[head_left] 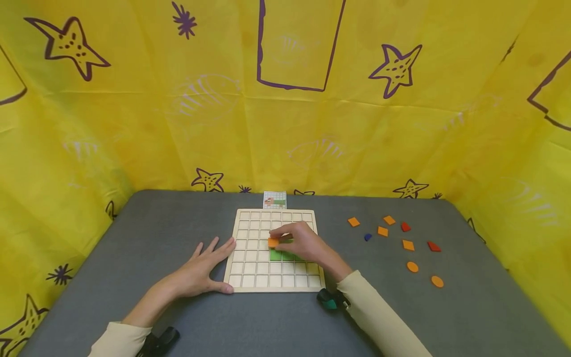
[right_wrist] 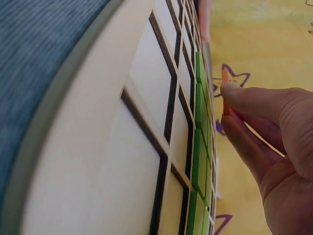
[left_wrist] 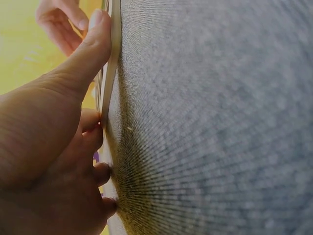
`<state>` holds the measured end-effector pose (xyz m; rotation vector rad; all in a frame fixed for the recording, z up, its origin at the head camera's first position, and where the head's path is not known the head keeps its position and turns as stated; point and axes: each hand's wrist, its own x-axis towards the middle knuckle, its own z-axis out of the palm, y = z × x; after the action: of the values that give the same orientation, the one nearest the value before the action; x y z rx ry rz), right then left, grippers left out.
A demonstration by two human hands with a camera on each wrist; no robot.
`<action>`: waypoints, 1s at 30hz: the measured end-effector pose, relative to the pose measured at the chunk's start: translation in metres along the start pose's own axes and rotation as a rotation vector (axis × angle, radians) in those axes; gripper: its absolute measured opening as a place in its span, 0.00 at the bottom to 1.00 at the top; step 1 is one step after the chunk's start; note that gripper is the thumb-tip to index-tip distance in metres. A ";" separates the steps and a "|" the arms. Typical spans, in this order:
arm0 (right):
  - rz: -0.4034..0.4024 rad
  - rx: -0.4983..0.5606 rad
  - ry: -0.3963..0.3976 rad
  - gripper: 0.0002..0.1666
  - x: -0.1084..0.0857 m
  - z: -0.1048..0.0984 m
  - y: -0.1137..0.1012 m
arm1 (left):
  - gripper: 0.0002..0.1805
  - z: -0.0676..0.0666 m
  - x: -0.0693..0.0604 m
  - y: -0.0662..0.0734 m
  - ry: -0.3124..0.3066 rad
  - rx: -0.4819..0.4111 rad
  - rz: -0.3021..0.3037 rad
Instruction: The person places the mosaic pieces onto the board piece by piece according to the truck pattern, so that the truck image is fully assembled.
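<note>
A wooden grid board [head_left: 255, 281] lies on the grey table. Between thumb and fingers my right hand [head_left: 300, 242] pinches an orange square piece [head_left: 273, 243] over the middle of the board. The right wrist view shows that orange piece [right_wrist: 225, 93] edge-on in the right hand [right_wrist: 274, 127], a little off the board. Green pieces [head_left: 276, 255] sit in cells beneath and beside that hand, which partly hides them. With fingers spread, my left hand [head_left: 196, 270] touches the board's left edge; in the left wrist view its thumb [left_wrist: 93, 46] rests against the board's rim [left_wrist: 115, 44].
Right of the board lie several orange squares [head_left: 408, 245], two orange round pieces [head_left: 412, 267], two red pieces [head_left: 433, 247] and a small blue piece [head_left: 368, 237]. A printed pattern card [head_left: 274, 200] lies behind the board. Yellow cloth surrounds the table.
</note>
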<state>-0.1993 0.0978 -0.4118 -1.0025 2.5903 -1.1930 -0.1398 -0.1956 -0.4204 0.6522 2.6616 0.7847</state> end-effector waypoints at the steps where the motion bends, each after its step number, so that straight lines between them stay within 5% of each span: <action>1: 0.001 -0.003 0.000 0.20 0.001 0.001 0.000 | 0.62 0.000 0.000 0.000 0.000 -0.001 0.000; 12: 0.014 -0.108 -0.007 0.19 0.015 0.011 -0.002 | 0.62 0.001 -0.001 -0.001 0.012 -0.010 0.014; 30: 0.035 -0.101 -0.018 0.21 0.018 0.016 -0.002 | 0.62 0.001 -0.001 -0.001 0.017 -0.017 0.009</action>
<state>-0.2064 0.0762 -0.4182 -0.9766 2.6670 -1.0495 -0.1388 -0.1963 -0.4218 0.6570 2.6663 0.8177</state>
